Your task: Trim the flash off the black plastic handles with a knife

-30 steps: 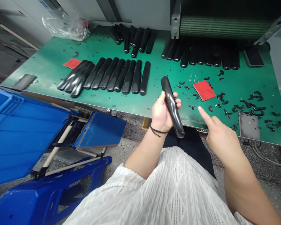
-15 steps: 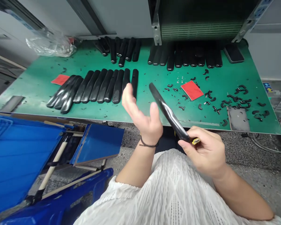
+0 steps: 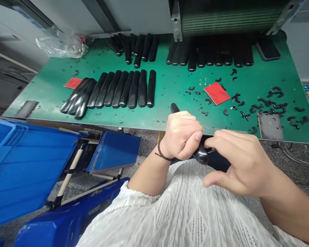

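Here's the black tube (image 3: 202, 156), slanting at the frame's centre, the left hand (image 3: 181, 135) with fingers wrapped firmly round its middle, presumably to steady it. And the right hand (image 3: 239, 161), thumb and fingers spread apart, arches beside the lower end; contact, hard to tell! Out on the tabletop (image 3: 167, 82), lined-up tubes (image 3: 128, 90) fill left of centre, likely for easy counting; dark scraps (image 3: 276, 92) litter the right.

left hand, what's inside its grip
The left hand is wrapped around a long black piece. Both ends stick out; the middle is covered, so its surface there and anything else within the grip cannot be seen.
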A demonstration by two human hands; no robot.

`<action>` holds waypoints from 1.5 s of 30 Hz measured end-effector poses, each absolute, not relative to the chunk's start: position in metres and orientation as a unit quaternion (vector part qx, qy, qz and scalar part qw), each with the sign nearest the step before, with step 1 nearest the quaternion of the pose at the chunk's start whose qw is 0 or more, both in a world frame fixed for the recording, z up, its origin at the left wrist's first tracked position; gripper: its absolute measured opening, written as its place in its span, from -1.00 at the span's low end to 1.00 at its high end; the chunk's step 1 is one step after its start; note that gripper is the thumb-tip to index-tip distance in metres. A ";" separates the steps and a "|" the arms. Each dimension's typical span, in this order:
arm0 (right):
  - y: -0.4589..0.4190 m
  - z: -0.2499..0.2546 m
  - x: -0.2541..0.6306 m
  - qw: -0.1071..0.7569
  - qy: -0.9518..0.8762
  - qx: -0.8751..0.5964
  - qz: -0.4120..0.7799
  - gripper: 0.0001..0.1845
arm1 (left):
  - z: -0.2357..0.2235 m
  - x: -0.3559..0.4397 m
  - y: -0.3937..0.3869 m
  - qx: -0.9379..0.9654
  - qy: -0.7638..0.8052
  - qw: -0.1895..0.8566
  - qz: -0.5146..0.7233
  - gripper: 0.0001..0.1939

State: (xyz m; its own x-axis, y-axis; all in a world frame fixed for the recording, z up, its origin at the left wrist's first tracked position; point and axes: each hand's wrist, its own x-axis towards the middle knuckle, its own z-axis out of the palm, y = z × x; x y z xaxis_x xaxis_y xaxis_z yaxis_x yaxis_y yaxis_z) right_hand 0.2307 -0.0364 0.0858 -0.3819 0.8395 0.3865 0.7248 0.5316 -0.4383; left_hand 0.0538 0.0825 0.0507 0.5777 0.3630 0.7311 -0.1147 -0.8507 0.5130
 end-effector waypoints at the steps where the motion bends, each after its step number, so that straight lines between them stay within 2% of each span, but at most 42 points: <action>1: -0.035 0.087 0.228 0.287 -0.826 -0.478 0.089 -0.32 | 0.052 0.054 0.082 0.849 0.073 0.263 0.453 -0.62; 8: -0.034 0.092 0.221 0.277 -0.827 -0.490 -0.008 -0.40 | 0.055 0.055 0.079 0.844 0.103 0.268 0.452 -0.58; 17: -0.038 0.090 0.217 0.305 -0.789 -0.485 -0.220 -0.43 | 0.060 0.057 0.069 0.808 0.164 0.311 0.473 -0.53; 24: -0.035 0.087 0.224 0.309 -0.785 -0.438 -0.310 -0.49 | 0.069 0.058 0.053 0.758 0.234 0.394 0.465 -0.45; 27: -0.033 0.088 0.225 0.388 -0.781 -0.421 -0.248 -0.60 | 0.077 0.052 0.045 0.755 0.243 0.462 0.396 -0.42; 30: -0.030 0.092 0.227 0.486 -0.763 -0.420 -0.065 -0.83 | 0.077 0.045 0.039 0.731 0.201 0.572 0.312 -0.48; 32: -0.029 0.095 0.232 0.511 -0.747 -0.423 0.034 -0.95 | 0.071 0.042 0.038 0.688 0.163 0.645 0.291 -0.55; 34: -0.028 0.098 0.238 0.487 -0.749 -0.442 0.075 -0.84 | 0.064 0.040 0.039 0.655 0.141 0.681 0.296 -0.56; 38: -0.025 0.103 0.246 0.373 -0.782 -0.494 0.072 -0.41 | 0.056 0.040 0.041 0.671 0.136 0.650 0.329 -0.54; 41: -0.022 0.108 0.245 0.311 -0.794 -0.521 0.034 -0.32 | 0.056 0.041 0.042 0.708 0.142 0.602 0.342 -0.54; 45: -0.019 0.114 0.241 0.273 -0.801 -0.532 -0.006 -0.32 | 0.057 0.043 0.041 0.726 0.156 0.576 0.343 -0.53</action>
